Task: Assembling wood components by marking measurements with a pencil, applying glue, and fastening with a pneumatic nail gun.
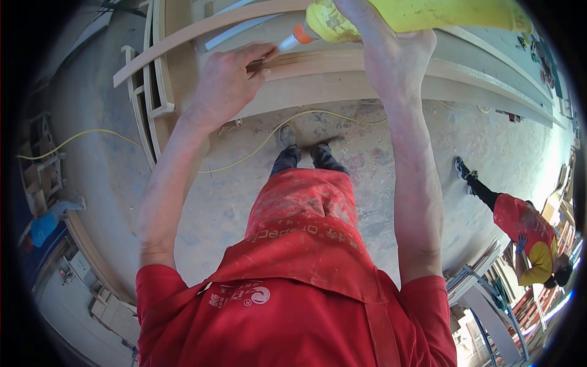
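dusty concrete floor (367, 153) (yellow cable (287, 122)), wooden frames (342, 76)

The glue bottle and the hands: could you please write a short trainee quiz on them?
1. True or false: the right hand holds the yellow glue bottle.
2. What does the left hand rest on?
A. wooden strip
B. yellow cable
C. floor
3. Fill in: the bottle's white nozzle points toward the ___ hand.

Key: 1 true; 2 A; 3 left.
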`<state>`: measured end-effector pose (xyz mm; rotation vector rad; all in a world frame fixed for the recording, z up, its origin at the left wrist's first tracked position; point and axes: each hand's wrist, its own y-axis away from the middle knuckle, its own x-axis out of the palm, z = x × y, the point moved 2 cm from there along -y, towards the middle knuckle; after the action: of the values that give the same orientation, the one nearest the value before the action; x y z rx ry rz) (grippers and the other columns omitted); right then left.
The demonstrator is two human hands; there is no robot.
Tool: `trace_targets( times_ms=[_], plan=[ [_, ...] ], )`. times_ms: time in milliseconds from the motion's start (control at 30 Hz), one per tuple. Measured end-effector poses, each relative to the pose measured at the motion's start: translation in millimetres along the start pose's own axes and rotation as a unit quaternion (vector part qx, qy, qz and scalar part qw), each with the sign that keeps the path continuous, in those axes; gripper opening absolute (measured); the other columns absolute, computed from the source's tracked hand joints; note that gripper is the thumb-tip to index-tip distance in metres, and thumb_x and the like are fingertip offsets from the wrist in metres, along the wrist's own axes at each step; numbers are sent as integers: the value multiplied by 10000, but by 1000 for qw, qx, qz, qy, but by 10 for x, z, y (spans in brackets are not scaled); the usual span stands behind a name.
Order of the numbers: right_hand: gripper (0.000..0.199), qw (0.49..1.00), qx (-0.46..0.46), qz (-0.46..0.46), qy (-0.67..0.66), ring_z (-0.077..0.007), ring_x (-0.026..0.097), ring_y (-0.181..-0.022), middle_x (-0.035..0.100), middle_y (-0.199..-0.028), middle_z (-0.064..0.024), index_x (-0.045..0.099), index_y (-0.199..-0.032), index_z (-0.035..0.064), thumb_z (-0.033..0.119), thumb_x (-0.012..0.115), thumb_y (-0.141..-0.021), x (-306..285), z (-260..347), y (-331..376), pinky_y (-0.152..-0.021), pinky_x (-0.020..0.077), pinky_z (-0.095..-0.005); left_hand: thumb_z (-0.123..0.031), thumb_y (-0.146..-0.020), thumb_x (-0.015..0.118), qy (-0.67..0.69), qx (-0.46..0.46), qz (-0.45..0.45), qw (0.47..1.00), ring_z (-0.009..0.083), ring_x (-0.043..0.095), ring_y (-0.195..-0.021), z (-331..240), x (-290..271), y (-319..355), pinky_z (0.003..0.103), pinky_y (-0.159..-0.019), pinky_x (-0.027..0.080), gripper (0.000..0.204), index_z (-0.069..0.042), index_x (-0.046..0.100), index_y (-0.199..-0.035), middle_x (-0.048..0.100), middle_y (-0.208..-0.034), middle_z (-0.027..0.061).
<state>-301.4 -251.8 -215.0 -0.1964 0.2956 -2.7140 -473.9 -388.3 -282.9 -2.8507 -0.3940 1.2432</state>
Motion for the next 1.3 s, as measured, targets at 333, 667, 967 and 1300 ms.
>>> trace_targets(
  times_ms=[333,667,967,1300],
  plan=[
    [226,1000,10,1,1,-147,698,-873,734,-973,-75,692,-1054,-37,73,769,-873,-1028,92,-409,-784,555,-297,-66,-838,686,-14,6,17,1000,354,705,-932,-728,607,-607,417,-830,576,364,-66,678,-1203,726,-1038,164],
    [199,999,36,-39,-11,-151,708,-855,746,-952,-88,711,-1018,-44,83,757,-871,-2342,137,-826,-762,557,-299,-86,-841,695,-52,43,30,997,352,710,-917,-1623,1426,-1329,414,-826,575,361,-59,680,-1200,727,-1032,163],
    [181,998,41,11,-53,-150,709,-830,744,-914,-94,704,-999,-52,70,736,-871,-3657,407,-1181,-731,559,-300,-105,-837,705,-73,35,22,996,367,701,-890,-2706,2152,-1810,427,-811,569,353,-58,691,-1186,726,-1016,170],
    [177,1000,1,-9,-17,-143,707,-809,736,-880,-70,703,-994,-37,67,734,-854,-5112,584,-1678,-720,558,-301,-102,-831,712,-78,16,15,997,371,703,-891,-3702,3110,-2492,429,-807,567,383,-73,685,-1212,730,-976,177]
  ],
)
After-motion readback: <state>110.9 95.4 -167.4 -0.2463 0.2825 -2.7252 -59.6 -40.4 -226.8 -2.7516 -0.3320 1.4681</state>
